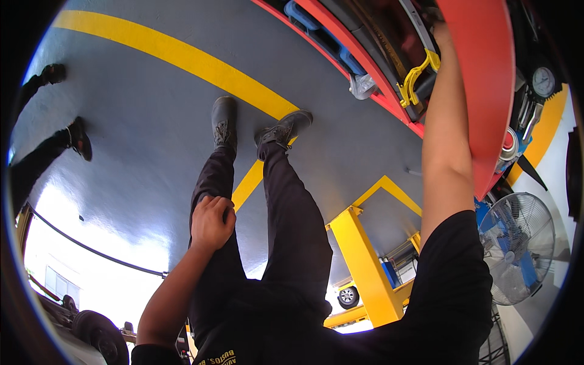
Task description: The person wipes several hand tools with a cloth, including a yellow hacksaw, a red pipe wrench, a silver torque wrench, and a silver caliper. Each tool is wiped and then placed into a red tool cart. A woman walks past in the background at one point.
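Fingers (214, 205) of left hand (211, 222) curl on thigh (214, 182), which runs toward the shoe (224, 121).

- This is a car repair garage or workshop.
- The grey painted floor (152, 121) carries broad yellow lines (182, 58), as marked work bays do.
- A yellow steel post (365, 267), probably part of a vehicle lift, stands by a car wheel (348, 296).
- A red tool cart (389, 67) holds tools in its trays.
- A pressure gauge (543, 80) and a standing fan (517, 246) sit at the right.
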`<action>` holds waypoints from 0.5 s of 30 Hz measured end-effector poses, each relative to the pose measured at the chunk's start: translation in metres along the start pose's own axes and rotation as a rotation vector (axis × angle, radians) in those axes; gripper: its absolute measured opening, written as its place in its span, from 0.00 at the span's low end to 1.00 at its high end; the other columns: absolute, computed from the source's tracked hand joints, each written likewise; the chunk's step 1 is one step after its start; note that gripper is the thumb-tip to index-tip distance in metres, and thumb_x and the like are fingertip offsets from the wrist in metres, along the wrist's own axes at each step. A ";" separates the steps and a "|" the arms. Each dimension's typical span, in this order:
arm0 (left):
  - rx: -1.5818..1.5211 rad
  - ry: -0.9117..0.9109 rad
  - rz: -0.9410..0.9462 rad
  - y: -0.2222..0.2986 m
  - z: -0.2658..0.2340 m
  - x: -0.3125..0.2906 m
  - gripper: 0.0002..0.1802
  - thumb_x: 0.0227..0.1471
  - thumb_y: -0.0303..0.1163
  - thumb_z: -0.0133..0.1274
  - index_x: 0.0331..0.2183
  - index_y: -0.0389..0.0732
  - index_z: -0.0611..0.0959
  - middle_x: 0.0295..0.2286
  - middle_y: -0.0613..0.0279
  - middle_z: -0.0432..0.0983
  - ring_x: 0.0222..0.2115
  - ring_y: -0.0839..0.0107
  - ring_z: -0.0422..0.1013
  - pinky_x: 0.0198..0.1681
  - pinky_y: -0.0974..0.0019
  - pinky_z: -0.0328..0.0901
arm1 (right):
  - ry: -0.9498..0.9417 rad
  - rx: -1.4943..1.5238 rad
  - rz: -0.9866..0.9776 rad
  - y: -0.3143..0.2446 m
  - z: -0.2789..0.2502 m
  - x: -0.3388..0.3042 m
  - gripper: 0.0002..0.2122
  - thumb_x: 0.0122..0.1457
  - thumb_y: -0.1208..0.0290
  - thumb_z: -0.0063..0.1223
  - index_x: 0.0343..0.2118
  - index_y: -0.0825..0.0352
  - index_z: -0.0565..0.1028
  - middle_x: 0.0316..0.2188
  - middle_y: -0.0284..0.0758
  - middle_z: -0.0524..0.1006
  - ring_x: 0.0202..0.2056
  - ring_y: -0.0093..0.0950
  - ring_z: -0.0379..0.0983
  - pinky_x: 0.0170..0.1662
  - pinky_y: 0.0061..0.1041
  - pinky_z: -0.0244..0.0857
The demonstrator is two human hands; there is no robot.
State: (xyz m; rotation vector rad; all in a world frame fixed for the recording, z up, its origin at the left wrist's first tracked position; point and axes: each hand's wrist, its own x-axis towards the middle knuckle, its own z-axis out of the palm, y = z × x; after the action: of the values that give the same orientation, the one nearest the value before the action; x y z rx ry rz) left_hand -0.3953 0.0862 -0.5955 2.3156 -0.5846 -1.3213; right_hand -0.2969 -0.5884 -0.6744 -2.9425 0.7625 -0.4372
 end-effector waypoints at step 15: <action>-0.005 -0.001 -0.052 0.016 0.006 -0.012 0.10 0.54 0.33 0.56 0.38 0.43 0.84 0.36 0.55 0.83 0.43 0.51 0.77 0.48 0.52 0.70 | -0.250 0.744 0.764 -0.239 -0.172 -0.236 0.22 0.56 0.64 0.66 0.51 0.67 0.72 0.44 0.50 0.80 0.47 0.50 0.77 0.50 0.43 0.70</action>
State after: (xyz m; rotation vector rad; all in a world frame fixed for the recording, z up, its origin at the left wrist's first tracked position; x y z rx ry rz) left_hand -0.4079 0.0787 -0.5816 2.3415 -0.5237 -1.3459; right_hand -0.4328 -0.2648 -0.5374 -1.8091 1.2488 -0.2046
